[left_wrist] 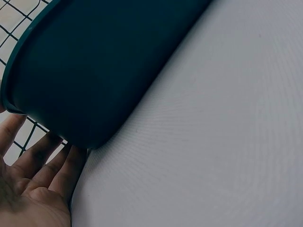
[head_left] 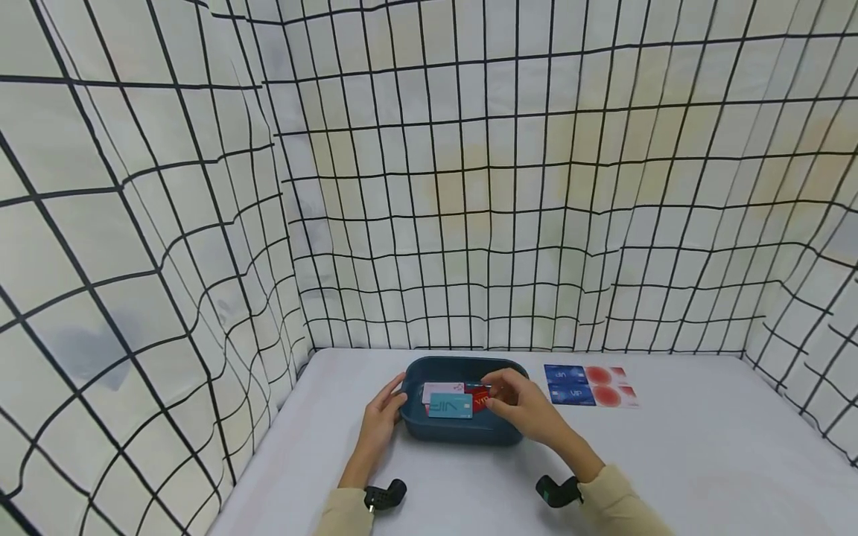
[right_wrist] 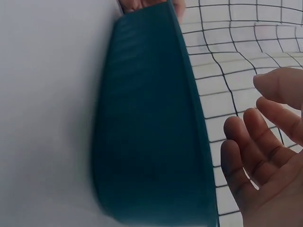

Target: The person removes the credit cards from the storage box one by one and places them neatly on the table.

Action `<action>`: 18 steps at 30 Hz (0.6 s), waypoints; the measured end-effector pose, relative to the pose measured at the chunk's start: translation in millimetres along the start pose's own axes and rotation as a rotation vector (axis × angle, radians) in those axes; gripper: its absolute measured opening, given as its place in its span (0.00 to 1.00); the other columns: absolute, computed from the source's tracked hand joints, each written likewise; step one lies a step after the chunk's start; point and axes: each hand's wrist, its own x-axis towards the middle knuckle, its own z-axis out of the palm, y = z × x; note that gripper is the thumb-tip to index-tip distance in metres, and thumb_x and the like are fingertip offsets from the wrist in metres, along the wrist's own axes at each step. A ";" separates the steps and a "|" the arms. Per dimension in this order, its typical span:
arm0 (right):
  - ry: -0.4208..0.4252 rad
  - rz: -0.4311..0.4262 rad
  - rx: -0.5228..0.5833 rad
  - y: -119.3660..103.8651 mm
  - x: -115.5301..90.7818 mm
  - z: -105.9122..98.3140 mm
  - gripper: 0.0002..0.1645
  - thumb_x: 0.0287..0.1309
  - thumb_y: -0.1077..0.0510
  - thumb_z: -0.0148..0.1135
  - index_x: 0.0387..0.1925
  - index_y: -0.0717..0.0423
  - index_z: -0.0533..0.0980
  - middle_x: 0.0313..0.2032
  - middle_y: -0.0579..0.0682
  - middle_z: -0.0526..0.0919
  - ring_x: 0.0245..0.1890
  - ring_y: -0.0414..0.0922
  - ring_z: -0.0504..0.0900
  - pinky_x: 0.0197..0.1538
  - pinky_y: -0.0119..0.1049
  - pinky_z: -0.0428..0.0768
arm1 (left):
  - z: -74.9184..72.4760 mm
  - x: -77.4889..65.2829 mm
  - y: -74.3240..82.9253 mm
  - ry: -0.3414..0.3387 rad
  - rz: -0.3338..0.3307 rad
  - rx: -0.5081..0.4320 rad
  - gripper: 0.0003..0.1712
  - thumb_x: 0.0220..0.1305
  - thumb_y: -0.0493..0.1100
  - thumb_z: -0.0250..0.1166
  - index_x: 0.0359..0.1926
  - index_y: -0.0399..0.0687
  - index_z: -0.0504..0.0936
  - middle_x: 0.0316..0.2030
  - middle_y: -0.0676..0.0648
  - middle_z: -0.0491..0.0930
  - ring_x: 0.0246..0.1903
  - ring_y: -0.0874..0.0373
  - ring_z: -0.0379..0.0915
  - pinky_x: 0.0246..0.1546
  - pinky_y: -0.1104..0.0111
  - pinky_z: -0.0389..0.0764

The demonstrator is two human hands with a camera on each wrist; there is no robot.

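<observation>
A dark teal plastic basin (head_left: 456, 433) stands on the white table. In it lie several plastic cards: a light blue card (head_left: 450, 406) in front, a pale pink card (head_left: 434, 388) behind it and a red VIP card (head_left: 480, 400) to the right. My left hand (head_left: 380, 418) holds the basin's left end; in the left wrist view its fingers (left_wrist: 61, 172) press against the outer wall. Above the right part of the basin is my right hand (head_left: 526, 406), fingertips close over the red card. The right wrist view shows its fingers (right_wrist: 258, 151) loosely bent, thumb apart, nothing between them.
Right of the basin, two blue VIP cards (head_left: 570, 385) and two red-and-white cards (head_left: 610, 386) lie side by side on the table (head_left: 704, 447). A white backdrop with a black grid (head_left: 516, 223) encloses the table's back and sides.
</observation>
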 end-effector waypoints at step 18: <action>-0.183 -0.035 -0.150 16.0 56.4 45.9 0.25 0.63 0.57 0.70 0.59 0.56 0.76 0.48 0.56 0.79 0.42 0.44 0.75 0.46 0.39 0.77 | 0.5 -1.3 -1.5 0.011 0.002 0.011 0.27 0.78 0.46 0.55 0.75 0.59 0.69 0.72 0.40 0.71 0.70 0.45 0.69 0.64 0.58 0.77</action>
